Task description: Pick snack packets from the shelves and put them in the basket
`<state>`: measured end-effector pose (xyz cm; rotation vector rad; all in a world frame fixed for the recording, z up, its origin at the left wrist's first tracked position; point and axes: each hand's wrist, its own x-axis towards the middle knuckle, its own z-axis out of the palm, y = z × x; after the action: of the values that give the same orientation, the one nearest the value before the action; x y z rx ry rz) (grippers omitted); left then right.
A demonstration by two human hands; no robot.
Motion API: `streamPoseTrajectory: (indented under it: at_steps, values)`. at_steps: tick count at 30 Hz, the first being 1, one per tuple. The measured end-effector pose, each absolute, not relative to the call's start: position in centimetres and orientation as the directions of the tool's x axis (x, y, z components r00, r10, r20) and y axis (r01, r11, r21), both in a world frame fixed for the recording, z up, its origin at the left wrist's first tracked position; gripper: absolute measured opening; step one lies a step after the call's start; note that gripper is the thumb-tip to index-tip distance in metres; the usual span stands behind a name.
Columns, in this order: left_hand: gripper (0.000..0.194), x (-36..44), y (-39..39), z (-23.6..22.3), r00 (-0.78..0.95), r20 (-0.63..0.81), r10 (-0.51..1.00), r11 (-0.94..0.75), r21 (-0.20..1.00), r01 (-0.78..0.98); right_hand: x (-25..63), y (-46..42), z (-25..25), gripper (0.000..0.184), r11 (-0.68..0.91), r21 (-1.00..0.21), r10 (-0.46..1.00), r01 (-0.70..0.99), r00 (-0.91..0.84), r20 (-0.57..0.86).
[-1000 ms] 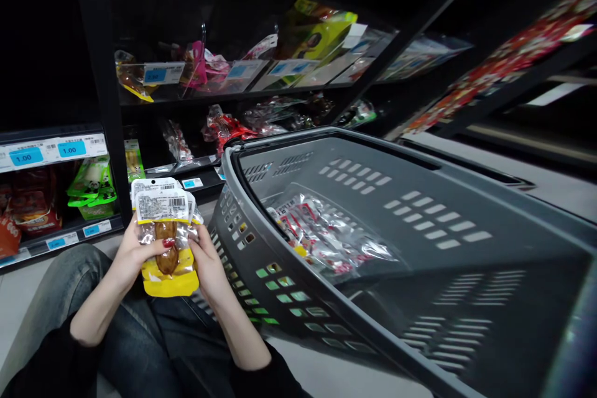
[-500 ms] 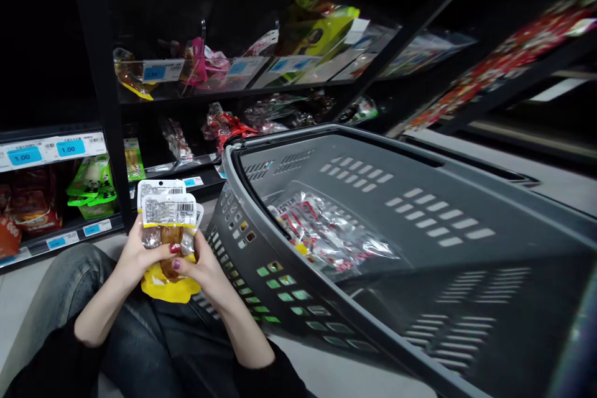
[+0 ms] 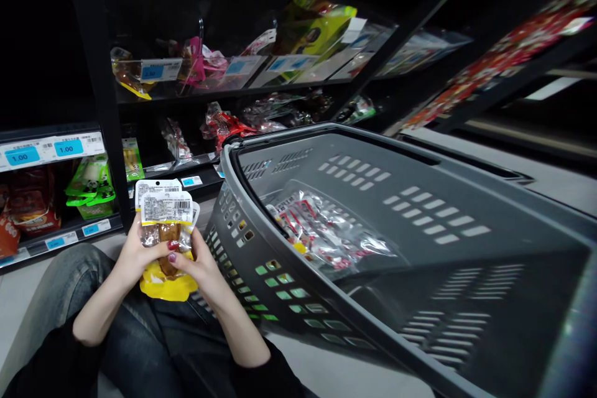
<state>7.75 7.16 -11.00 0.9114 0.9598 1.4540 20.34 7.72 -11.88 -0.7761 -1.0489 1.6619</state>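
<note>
Above my lap, both hands grip a small stack of snack packets (image 3: pixel 166 214), clear in the middle with white printed tops and yellow lower ends. Brown food shows through the front packet. My left hand (image 3: pixel 135 258) is closed around the left side, thumb across the front. On the right side, my right hand (image 3: pixel 201 267) does the same, and the two thumbs nearly meet. The fingers behind the packets are hidden. Close to my right hand stands a grey shopping basket (image 3: pixel 396 180) with clear, red and white packets (image 3: pixel 321 230) lying inside.
Dark shelves rise in front, with pink packets (image 3: pixel 203 65), a yellow-green bag (image 3: pixel 314 31) and red packets (image 3: pixel 226 127). Green panda packets (image 3: pixel 91 180) sit low on the left above price tags (image 3: pixel 69 147). The basket's long rim runs along my right side.
Hands and packets stay almost the same, still held together above my lap. The whole view has shifted very slightly.
</note>
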Motion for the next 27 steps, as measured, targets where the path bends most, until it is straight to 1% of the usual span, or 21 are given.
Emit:
streamPoseTrajectory:
  at_steps: [5,11,27]
  values:
    - [0.065,7.71,7.22,-10.95,-0.084,0.009,0.996,-0.040,0.930,-0.366,20.34,7.71,-11.97,0.053,-0.159,-0.901,0.948,-0.403,-0.316,-0.026]
    - [0.064,7.72,7.18,-11.04,-0.092,0.002,0.996,-0.036,0.929,-0.369,20.34,7.68,-11.91,0.051,-0.157,-0.902,0.953,-0.403,-0.302,-0.031]
    - [0.062,7.86,7.20,-10.96,-0.099,-0.006,0.995,-0.032,0.927,-0.374,20.25,7.68,-12.33,0.052,-0.163,-0.896,0.954,-0.413,-0.298,-0.036]
